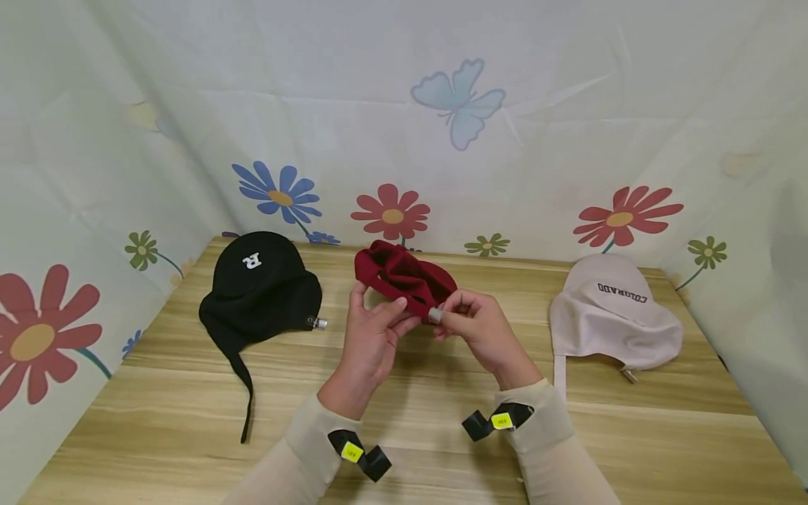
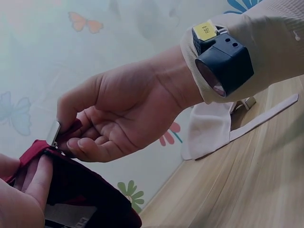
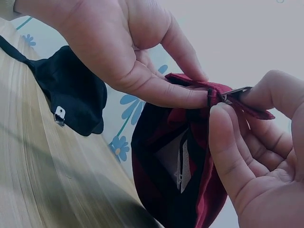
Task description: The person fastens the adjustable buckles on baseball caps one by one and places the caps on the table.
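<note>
Left hand (image 1: 372, 340) grips the edge of the red baseball cap (image 1: 409, 273); right hand (image 1: 480, 326) pinches its metal clasp (image 1: 435, 315). The cap is above the wooden table (image 1: 435, 407), between 1 black cap (image 1: 265, 301) at left and 1 pale pink cap (image 1: 612, 319) at right.

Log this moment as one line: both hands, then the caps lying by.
left hand: holds red cap edge | right hand: pinches metal clasp | black cap: table, left | pale pink cap: table, right
</note>
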`<state>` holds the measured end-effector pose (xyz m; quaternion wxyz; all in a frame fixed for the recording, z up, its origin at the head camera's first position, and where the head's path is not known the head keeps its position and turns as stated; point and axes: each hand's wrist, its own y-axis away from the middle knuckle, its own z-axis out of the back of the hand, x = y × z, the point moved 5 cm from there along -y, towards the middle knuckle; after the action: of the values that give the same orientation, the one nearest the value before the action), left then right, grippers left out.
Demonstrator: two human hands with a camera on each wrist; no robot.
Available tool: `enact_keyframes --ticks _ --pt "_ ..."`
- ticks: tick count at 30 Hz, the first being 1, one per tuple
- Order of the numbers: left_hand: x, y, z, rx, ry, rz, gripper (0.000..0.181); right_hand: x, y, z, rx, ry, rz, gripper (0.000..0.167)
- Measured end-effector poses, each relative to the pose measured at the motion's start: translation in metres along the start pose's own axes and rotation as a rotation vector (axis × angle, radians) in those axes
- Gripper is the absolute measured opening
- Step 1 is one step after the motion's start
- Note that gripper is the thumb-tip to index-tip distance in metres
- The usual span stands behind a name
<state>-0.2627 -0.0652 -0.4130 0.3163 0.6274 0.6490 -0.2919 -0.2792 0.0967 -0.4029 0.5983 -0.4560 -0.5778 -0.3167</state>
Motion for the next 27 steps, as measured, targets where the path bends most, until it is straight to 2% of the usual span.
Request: enact_keyframes --ticks 11,22,27 --pt "-0.0013 0.0007 0.0008 0.004 0.003 0.021 0.045 0.0028 0.0011 0.0008 0.006 -0.046 0.014 0.018" --pt "-0.0001 0.0006 -0.0007 -0.022 0.034 -0.004 0.042 0.0026 0.0016 0.0014 0.02 -0.058 -0.006 0.01" --pt "-0.0001 0.0011 -0.0011 -0.021 0.016 -0.013 0.044 0.0003 0.0009 0.0007 0.039 -0.017 -0.036 0.003"
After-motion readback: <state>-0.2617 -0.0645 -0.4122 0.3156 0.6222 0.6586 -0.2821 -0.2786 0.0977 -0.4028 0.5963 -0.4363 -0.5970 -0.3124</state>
